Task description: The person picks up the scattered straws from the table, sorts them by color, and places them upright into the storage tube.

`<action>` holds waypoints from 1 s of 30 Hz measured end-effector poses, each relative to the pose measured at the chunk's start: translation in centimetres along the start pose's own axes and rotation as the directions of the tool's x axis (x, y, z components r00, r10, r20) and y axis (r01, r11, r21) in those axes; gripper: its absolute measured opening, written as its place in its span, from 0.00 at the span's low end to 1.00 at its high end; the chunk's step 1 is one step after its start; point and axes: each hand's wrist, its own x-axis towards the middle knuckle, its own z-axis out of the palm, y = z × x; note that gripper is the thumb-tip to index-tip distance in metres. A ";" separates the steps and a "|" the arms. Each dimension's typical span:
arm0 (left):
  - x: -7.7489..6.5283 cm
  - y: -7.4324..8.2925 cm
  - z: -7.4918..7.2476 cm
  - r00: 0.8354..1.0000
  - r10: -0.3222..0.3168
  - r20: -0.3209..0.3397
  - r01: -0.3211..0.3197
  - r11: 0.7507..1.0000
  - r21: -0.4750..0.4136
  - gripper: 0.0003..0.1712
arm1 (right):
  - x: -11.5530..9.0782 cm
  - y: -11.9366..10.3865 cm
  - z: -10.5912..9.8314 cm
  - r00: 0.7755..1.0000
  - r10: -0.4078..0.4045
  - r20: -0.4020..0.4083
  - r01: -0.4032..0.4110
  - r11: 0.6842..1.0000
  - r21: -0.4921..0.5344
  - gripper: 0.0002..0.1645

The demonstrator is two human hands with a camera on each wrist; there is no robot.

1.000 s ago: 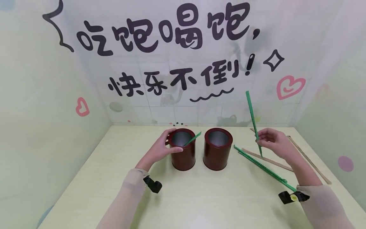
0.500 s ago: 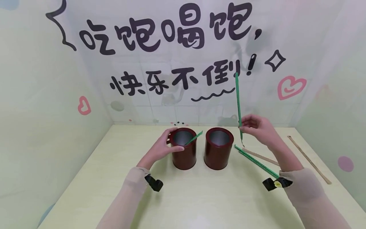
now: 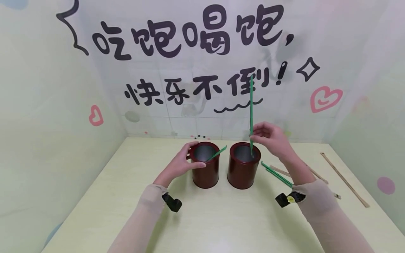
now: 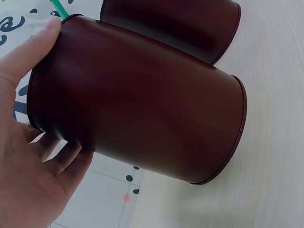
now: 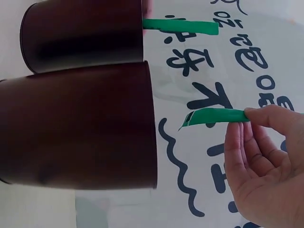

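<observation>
In the head view my left hand (image 3: 178, 164) grips the rim of the left dark red canister (image 3: 205, 177), thumb at the front and fingers round the side. A thin green stick (image 3: 219, 152) leans out of that canister's mouth. My right hand (image 3: 272, 140) pinches another slender green stick (image 3: 251, 105) between thumb and fingertips, holding it upright. Its lower end is at the mouth of the right dark red canister (image 3: 242, 175). In the right wrist view, this stick (image 5: 216, 115) looks flat, with a dark mark near its pointed tip. The canister bottoms inside are hidden.
Right of the canisters, more green sticks (image 3: 278, 175) lie on the pale table (image 3: 202, 225), partly under the right arm. Several thin brown sticks (image 3: 345, 180) lie there too. Behind the table hangs a white backdrop (image 3: 190, 123) with large black writing.
My right hand has moved left with the green stick, from above the loose sticks to the right canister's mouth. My left hand keeps its hold on the left canister.
</observation>
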 end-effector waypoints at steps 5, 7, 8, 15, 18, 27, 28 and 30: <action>-0.2 0.1 -0.1 1.000 -0.008 0.003 0.008 1.000 0.004 0.53 | 0.5 -0.1 1.4 1.000 -0.019 -0.024 0.020 0.999 0.045 0.18; -0.1 0.1 -0.1 1.000 -0.015 -0.001 0.015 1.000 0.007 0.53 | 0.6 -0.1 2.0 0.999 -0.029 -0.037 0.031 0.998 0.057 0.17; -0.1 0.1 -0.1 1.000 -0.019 -0.003 0.019 1.000 0.009 0.53 | 0.7 -0.1 2.3 0.998 -0.033 -0.044 0.036 0.997 0.067 0.17; 0.0 -0.2 -0.2 1.000 -0.016 0.002 0.016 1.000 0.009 0.54 | 1.5 0.0 4.1 0.996 -0.058 -0.068 0.065 0.992 0.109 0.15; 0.0 -0.2 -0.2 1.000 -0.012 0.001 0.012 1.000 0.008 0.54 | 1.7 -0.1 4.7 0.996 -0.053 -0.066 0.061 0.991 0.120 0.16; 0.0 -0.2 -0.1 1.000 -0.016 -0.002 0.016 1.000 0.002 0.53 | 2.4 -0.4 6.4 0.995 -0.063 -0.083 0.075 0.985 0.156 0.16; 0.0 -0.2 -0.1 1.000 -0.017 -0.002 0.017 1.000 0.001 0.53 | 2.4 -0.4 6.5 0.995 -0.063 -0.082 0.076 0.985 0.157 0.16; 0.0 -0.2 0.0 1.000 -0.017 -0.004 0.017 1.000 0.000 0.53 | 2.5 -0.5 6.8 0.995 -0.060 -0.080 0.073 0.984 0.160 0.16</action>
